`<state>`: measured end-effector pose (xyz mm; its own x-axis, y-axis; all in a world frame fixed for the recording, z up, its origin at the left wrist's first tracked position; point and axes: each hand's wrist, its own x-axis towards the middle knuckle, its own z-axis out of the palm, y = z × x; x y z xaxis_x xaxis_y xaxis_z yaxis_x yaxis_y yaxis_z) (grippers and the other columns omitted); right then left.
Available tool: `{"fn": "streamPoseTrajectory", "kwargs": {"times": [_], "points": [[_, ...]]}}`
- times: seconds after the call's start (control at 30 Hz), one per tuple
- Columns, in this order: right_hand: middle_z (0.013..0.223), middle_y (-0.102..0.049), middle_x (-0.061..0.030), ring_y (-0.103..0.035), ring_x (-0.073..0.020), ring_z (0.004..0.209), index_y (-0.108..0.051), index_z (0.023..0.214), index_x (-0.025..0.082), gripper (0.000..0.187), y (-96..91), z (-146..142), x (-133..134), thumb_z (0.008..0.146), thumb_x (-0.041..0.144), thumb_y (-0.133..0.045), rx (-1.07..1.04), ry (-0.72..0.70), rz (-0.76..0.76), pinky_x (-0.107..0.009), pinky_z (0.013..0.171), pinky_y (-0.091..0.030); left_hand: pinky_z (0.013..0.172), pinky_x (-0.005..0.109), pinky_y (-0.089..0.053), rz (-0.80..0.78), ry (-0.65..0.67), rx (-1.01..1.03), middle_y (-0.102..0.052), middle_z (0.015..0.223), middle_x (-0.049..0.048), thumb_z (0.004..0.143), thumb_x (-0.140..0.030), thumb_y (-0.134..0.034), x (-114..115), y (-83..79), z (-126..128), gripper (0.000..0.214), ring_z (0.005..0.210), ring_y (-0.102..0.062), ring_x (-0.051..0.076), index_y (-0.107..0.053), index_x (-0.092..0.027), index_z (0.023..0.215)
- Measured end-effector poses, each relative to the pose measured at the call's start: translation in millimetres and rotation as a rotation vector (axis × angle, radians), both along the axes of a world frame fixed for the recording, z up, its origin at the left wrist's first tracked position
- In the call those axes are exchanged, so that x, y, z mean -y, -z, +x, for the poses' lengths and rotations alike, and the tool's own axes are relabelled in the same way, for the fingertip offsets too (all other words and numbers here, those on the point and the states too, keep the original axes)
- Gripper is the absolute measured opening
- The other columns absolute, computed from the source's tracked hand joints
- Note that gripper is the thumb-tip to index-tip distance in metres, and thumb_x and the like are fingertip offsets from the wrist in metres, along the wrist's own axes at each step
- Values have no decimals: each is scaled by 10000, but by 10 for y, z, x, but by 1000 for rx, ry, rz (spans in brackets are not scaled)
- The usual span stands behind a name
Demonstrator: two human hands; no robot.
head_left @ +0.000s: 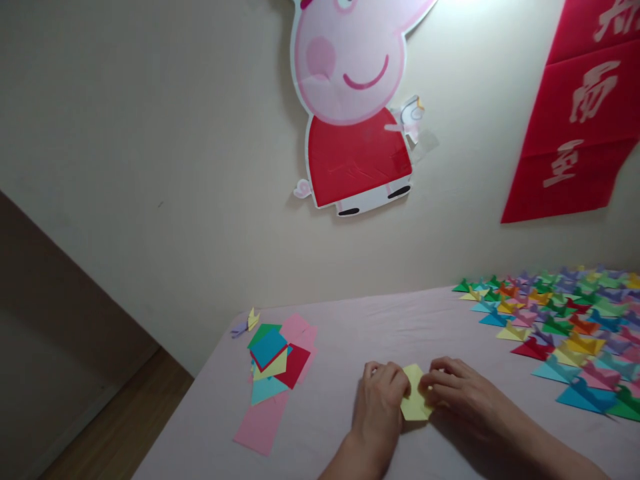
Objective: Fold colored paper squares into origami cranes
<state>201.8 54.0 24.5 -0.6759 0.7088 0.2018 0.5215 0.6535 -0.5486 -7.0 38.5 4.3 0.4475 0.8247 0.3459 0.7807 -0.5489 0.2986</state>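
A partly folded sheet of yellow paper lies between my two hands, low on the cloth-covered table. Its left edge is gripped by the curled fingers of my left hand. On the opposite side, my right hand pinches the right edge with bent fingers. Some of the paper's folds are hidden under the fingertips.
Loose coloured paper squares lie in a pile on the left, a pink sheet nearest me. Two small folded pieces sit at the far left corner. Rows of folded paper birds cover the right side. Behind stands a wall with a pig cutout.
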Motion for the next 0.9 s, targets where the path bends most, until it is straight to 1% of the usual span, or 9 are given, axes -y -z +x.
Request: {"fn": "streamPoseTrajectory", "kwargs": {"times": [0.13,0.2,0.23,0.3,0.4,0.5,0.57,0.77,0.9], "points": [[906,-708,-81,-578,-237,906,-670,812,241,308,-11,50,-27,972,389,-452,-54,16,-77,-366,816,-466,838,360,-399,-46,23,4,-648,998,5,814,-10,-498,106,-32,-29,271,926,-551,198,-581,-225,957],[863,-679,-73,-586,-217,845,-640,796,226,301,6,13,-64,961,404,-461,-75,78,-122,-336,770,-470,822,375,-415,-61,19,-17,-647,1050,20,760,-57,-548,201,-5,-107,284,920,-549,218,-593,-229,980],[842,-663,-63,-590,-207,812,-629,791,220,293,16,-18,-91,953,402,-466,-75,125,-147,-323,746,-470,811,375,-424,-61,-2,-14,-650,1061,31,737,-75,-562,248,31,-148,313,912,-552,225,-600,-224,1010],[821,-640,-42,-597,-186,760,-618,798,214,258,34,-98,-159,935,372,-468,-60,211,-191,-302,713,-467,826,374,-440,-19,-78,4,-656,1093,56,739,-111,-573,323,151,-213,486,921,-563,233,-561,-200,1217],[810,-635,-26,-606,-173,746,-629,822,217,181,40,-225,-245,893,297,-483,-11,282,-200,-291,710,-457,913,405,-429,192,-184,-42,-616,1258,128,806,-316,-614,377,407,-224,695,1079,-548,293,-399,-139,1442],[828,-660,-32,-615,-187,783,-644,855,224,162,30,-312,-272,866,259,-486,18,317,-187,-303,727,-451,903,410,-421,445,-162,-113,-602,1308,131,831,-562,-569,375,630,-135,689,1148,-535,322,-484,-177,1396],[850,-674,-33,-618,-195,804,-648,906,233,166,29,-337,-267,854,253,-492,-2,320,-202,-313,746,-456,888,400,-425,523,-148,-125,-641,1260,115,845,-657,-499,362,698,-64,692,1127,-556,306,-542,-182,1346],[816,-674,-38,-616,-220,821,-654,867,237,165,62,-345,-257,836,271,-497,-35,341,-242,-342,778,-460,899,392,-433,473,-108,-159,-678,1228,103,866,-759,-362,347,722,-10,792,1094,-591,288,-583,-148,1320],[797,-676,-36,-614,-223,808,-664,853,239,170,104,-358,-270,829,270,-499,-48,364,-244,-336,754,-459,892,399,-449,486,-138,-152,-682,1220,112,887,-734,-364,332,910,-3,747,1090,-605,298,-586,-170,1324]]}}
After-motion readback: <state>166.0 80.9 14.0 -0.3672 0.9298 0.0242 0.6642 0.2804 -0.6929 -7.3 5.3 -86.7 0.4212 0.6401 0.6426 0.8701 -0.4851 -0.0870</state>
